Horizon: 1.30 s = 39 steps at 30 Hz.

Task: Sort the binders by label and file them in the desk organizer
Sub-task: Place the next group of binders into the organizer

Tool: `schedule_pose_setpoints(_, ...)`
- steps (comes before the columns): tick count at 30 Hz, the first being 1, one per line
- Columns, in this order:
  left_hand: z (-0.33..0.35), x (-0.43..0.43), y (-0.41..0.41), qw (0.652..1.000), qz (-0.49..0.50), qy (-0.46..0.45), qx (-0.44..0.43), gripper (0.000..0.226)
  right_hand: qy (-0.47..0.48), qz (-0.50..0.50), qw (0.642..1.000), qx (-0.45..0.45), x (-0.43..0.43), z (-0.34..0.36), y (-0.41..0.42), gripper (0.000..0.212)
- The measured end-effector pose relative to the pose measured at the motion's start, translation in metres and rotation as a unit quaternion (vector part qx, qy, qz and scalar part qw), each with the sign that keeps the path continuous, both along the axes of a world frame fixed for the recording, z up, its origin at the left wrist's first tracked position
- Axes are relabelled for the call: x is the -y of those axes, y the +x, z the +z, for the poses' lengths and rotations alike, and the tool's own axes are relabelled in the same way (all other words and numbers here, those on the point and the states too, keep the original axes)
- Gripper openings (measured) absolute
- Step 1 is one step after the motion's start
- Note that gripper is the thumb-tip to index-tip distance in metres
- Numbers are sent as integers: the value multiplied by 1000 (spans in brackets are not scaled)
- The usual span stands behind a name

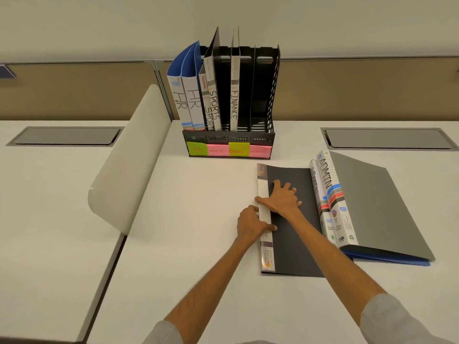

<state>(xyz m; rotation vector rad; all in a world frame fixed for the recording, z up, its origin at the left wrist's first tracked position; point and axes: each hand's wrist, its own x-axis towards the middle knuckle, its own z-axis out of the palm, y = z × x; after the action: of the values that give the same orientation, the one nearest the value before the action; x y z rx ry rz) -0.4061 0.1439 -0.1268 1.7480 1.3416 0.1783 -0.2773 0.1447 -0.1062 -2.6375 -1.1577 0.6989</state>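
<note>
Curling round the white spine [267, 254] of the black binder [295, 244], our L fingers [269, 227] clamp its edge at lower centre of frame. Our R fingers [278, 184] lie spread apart & flat on the cover, gripping nothing. L hand [249, 223] sits just left of the spine, R hand [283, 199] just up-right of it, thumb reaching the spine edge. The binder lies flat on the desk [186, 219], centre-right.

Doing this step well, in our view: tip the spine up w/ the L hand, press the R palm down so the cover can't flap open, & read the lbl. before lifting. We can't read it from here.

The organizer [228, 139], upper centre, has 4 slots w/ sticky notes [218, 150] on the front. Leftmost slot holds 2 HR binders [185, 100], next 2 SPORTS binders [213, 103], third 1 FINANCE binder [234, 100]; the rightmost, ADMIN slot [263, 95], has none. 2 ADMIN binders [330, 194] lie stacked at right of frame, just beside our binder.
</note>
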Motion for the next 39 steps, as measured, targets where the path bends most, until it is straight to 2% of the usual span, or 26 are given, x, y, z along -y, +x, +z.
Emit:
schedule_pose_setpoints(4,0,5,-3,1000,13,6,9,78,13,-11,1000,-22,-4,1,-1,90)
schedule_pose_setpoints(8,-2,9,-4,1000,15,16,22,53,50,-25,997,-49,-5,5,-1,92)
schedule_pose_setpoints(14,-2,21,-4,997,16,1,79,51,165,-19,983,-83,2,11,2,81)
schedule_pose_setpoints(22,17,20,0,987,59,19,150,50,227,-29,966,-116,9,31,14,79)
schedule_pose_setpoints(28,60,12,10,968,120,50,213,41,281,-49,945,-157,-9,78,34,79)
schedule_pose_setpoints(39,123,-17,-1,943,73,171,276,38,332,-21,936,-114,-68,197,50,74)
